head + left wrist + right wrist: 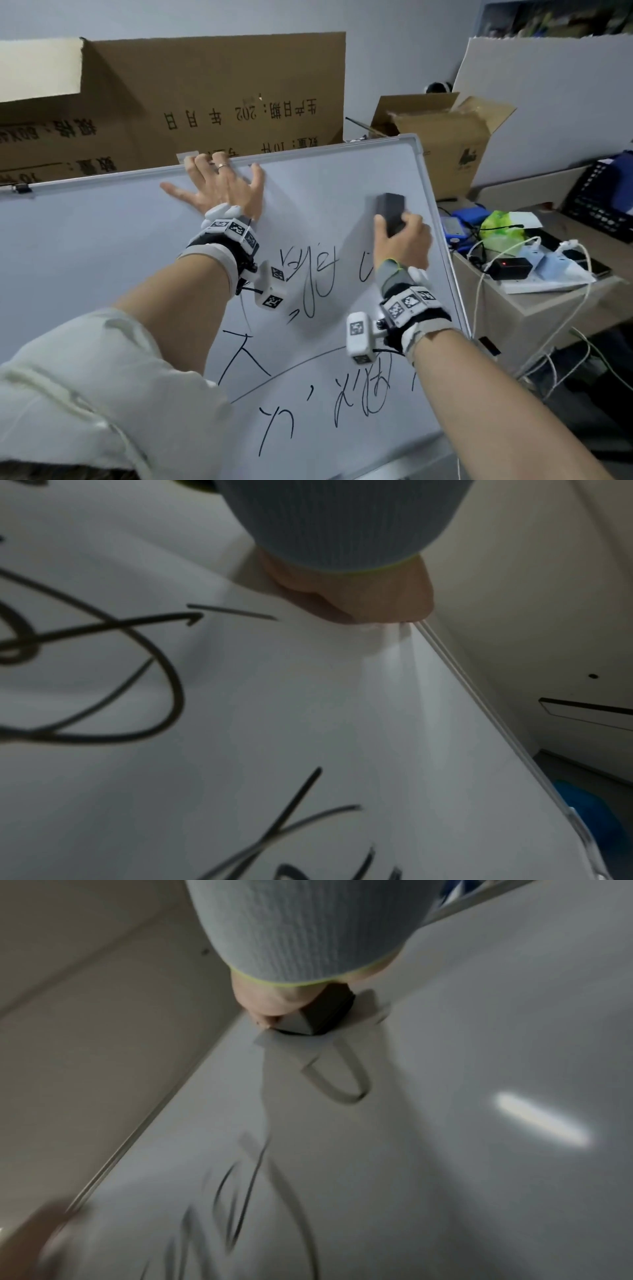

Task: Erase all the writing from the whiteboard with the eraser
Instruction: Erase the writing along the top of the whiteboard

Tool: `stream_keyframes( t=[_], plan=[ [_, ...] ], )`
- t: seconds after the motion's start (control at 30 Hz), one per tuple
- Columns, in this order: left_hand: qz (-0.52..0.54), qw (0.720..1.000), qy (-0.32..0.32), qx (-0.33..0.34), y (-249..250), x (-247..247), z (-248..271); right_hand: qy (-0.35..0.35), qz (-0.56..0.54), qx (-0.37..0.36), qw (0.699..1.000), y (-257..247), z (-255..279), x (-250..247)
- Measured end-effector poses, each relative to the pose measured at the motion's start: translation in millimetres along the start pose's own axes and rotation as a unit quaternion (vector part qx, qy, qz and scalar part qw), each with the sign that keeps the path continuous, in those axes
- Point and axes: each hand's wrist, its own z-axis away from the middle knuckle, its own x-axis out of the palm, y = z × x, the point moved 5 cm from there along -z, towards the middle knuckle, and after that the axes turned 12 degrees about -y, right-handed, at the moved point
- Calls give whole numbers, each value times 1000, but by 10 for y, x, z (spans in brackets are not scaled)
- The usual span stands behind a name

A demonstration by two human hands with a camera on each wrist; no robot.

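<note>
A large whiteboard [102, 240] leans tilted in front of me, with black writing [308, 284] across its lower right half. My left hand [219, 186] lies spread flat on the board's top part, fingertips curling over the top edge. My right hand [402, 240] grips a dark block eraser [390, 212] and presses it on the board near the right edge, above the writing. In the left wrist view the heel of the left hand [359, 596] sits at the board's edge beside black strokes [103, 656]. The right wrist view shows the eraser [322, 1015] on the board, blurred.
Flattened cardboard [205, 99] stands behind the board. An open carton [442, 137] sits at the back right. A low side table [534, 291] right of the board carries chargers, white cables [479, 298], a black adapter [508, 267] and a green bag [500, 226].
</note>
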Motion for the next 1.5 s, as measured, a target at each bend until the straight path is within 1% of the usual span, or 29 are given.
stream_keyframes(
  t=[0.1, 0.17, 0.23, 0.33, 0.4, 0.43, 0.47, 0.53, 0.6, 0.63, 0.7, 0.73, 0.77, 0.8, 0.87, 0.9, 0.97, 1.03, 1.1, 1.13, 1.23, 1.3, 1.43, 1.5],
  plan=[
    [-3, 1000, -16, -4, 37, -12, -9, 36, -9, 80, 996, 370, -30, -194],
    [4, 999, -36, 1, 97, -14, 1, 36, -7, 86, 996, 375, 86, -186],
    [6, 999, -45, 6, 131, -18, -3, 3, -22, 51, 998, 147, 279, -36],
    [9, 999, -47, 17, 98, -37, -14, -78, -12, -49, 996, -329, 687, 329],
    [12, 999, -38, 16, 33, -55, -15, -109, 4, -78, 991, -467, 857, 462],
    [11, 999, -32, 14, -9, -63, -10, -104, 9, -76, 992, -451, 879, 440],
    [8, 999, -27, 16, -45, -69, -6, -86, 7, -59, 995, -354, 856, 376],
    [11, 999, -20, 28, -86, -70, 12, -33, -24, 12, 999, 29, 769, 162],
    [9, 999, -21, 39, -80, -61, 24, 7, -51, 90, 995, 437, 704, -48],
    [7, 999, -26, 40, -71, -56, 31, 17, -54, 118, 991, 568, 698, -112],
    [0, 999, -34, 38, -39, -44, 34, 27, -52, 148, 987, 611, 706, -149],
    [-4, 999, -36, 35, -33, -48, 30, 28, -58, 147, 987, 530, 720, -112],
    [-5, 999, -36, 32, -40, -59, 26, 22, -65, 131, 989, 376, 741, -48],
    [-3, 999, -37, 30, -36, -66, 30, 7, -66, 96, 993, 186, 765, 46],
    [-5, 999, -32, 33, -31, -80, 40, -44, -52, -1, 998, -269, 833, 292],
    [-11, 999, -35, 38, -41, -97, 36, -74, -44, -38, 996, -480, 882, 434],
    [-12, 997, -62, 53, -47, -107, 3, -116, -33, -76, 990, -733, 955, 622],
    [-35, 995, -76, 60, -136, -139, -52, -140, -38, -87, 986, -817, 977, 697],
    [-68, 992, -84, 63, -233, -143, -80, -121, -28, -83, 989, -697, 956, 649],
    [-77, 991, -83, 65, -281, -137, -77, -101, -31, -68, 992, -580, 935, 590],
    [-70, 991, -74, 92, -310, -128, -52, -42, -63, 2, 997, -129, 819, 351],
    [-51, 989, -86, 108, -284, -147, -85, -25, -66, 34, 997, 64, 752, 235],
    [-7, 991, -78, 113, -287, -220, -98, -4, -71, 66, 995, 60, 767, 217],
    [4, 991, -80, 108, -402, -250, -132, -8, -76, 54, 996, -87, 882, 295]
  ],
)
